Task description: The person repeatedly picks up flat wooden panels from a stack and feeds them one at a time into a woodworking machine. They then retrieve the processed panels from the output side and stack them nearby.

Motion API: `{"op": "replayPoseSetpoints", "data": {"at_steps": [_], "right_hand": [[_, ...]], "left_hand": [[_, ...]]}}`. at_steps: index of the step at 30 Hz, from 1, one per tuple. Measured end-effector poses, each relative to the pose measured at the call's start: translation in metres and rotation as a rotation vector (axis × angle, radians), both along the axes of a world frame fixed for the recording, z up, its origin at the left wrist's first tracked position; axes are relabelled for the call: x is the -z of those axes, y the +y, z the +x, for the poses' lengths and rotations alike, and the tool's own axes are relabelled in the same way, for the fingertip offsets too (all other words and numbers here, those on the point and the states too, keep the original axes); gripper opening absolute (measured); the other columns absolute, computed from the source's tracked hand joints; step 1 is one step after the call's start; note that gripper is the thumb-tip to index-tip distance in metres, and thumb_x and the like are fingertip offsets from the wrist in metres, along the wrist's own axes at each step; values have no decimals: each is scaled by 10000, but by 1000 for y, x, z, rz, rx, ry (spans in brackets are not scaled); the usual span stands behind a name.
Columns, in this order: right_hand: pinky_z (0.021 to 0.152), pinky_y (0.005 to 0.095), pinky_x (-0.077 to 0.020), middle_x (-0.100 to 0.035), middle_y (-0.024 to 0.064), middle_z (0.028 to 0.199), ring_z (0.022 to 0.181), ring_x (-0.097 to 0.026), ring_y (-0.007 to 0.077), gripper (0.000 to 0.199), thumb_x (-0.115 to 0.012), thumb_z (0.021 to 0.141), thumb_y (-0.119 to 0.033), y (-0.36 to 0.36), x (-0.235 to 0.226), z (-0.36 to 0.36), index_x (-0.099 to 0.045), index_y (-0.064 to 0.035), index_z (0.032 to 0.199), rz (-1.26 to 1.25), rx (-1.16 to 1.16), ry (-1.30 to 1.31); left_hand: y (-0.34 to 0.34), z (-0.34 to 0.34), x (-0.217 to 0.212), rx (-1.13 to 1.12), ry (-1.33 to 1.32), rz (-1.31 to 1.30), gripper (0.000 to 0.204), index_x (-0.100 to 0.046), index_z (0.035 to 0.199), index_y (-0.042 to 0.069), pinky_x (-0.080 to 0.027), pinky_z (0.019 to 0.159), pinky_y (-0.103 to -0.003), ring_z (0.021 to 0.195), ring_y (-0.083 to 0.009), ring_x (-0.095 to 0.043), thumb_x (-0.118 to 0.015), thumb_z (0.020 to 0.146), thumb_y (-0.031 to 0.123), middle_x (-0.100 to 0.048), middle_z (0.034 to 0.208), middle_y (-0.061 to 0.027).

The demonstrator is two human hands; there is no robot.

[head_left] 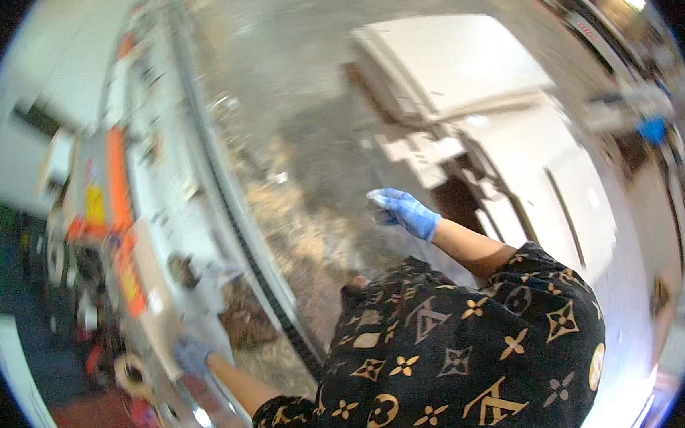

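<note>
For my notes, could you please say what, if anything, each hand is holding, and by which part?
The left hand is at the near end of a pale board; blur obscures any grip. Whether the right hand holds anything cannot be told.

Strip [149, 265]: long, narrow, flat, pale beige; near end right by L hand [193, 356] (too blurred to tell if gripped), rest running fwd of it, slightly to its left. Far boards [459, 56]: white, flat, wide, stacked w/ layered edges showing, fwd & right of R hand [408, 213]. Near boards [530, 139]: also white & flat, to the right of same hand. Smaller white pcs [434, 150] lie unevenly just fwd-right of it, dark gap alongside.
</note>
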State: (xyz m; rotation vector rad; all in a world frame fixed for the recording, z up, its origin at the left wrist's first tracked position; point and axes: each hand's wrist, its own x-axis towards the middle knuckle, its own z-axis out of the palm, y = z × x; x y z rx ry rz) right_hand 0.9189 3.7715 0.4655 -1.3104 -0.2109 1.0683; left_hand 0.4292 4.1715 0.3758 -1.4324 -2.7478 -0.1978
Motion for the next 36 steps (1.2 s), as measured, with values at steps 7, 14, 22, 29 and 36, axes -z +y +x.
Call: {"op": "replayPoseSetpoints", "data": {"at_steps": [7, 14, 22, 29, 36], "right_hand": [[576, 259, -484, -612, 5, 870, 683, -569, 98, 327, -602, 901, -199, -175, -4, 40, -527, -98, 1202, -54, 959, -58], [530, 323, -402, -422, -53, 551, 482, -385, 141, 227, -535, 905, -362, -227, 32, 71, -512, -210, 738, 101, 1215, 393], [694, 479, -529, -619, 165, 1010, 838, -618, 325, 312, -587, 887, -308, -194, 70, 48, -554, -55, 1066, -154, 828, 163], [679, 324, -537, -628, 74, 993, 851, -622, 215, 420, -721, 804, -227, -163, 19, -23, -541, -73, 1151, 209, 638, 491], [697, 232, -523, -621, 57, 1020, 868, -608, 129, 362, -683, 841, -172, -87, -1, -53, -552, -59, 1160, 403, 237, 331]], "left_hand": [[38, 60, 1, 282, 89, 167, 515, -553, 1275, 248, -446, 873, -508, 1056, -301, -564, -493, 864, 553, -550, 1230, -135], [-62, 215, -48, 873, -845, 550, 493, -509, 1248, -16, -459, 891, -378, 1013, -278, -579, -585, 865, 284, -532, 1220, -144], [-262, 342, -54, 1593, -777, -12, 571, -455, 1301, -24, -389, 996, -374, 1190, -287, -473, -684, 806, 148, -449, 1346, -154], [-344, 341, -54, 1481, -1529, -654, 826, -231, 1416, 0, -405, 988, -359, 1264, -290, -390, -718, 770, 164, -359, 1361, -207], [-299, 272, -82, 1871, -642, 274, 919, -415, 1308, 17, -412, 985, -455, 1194, -402, -461, -839, 577, 378, -294, 1406, -266]]}}
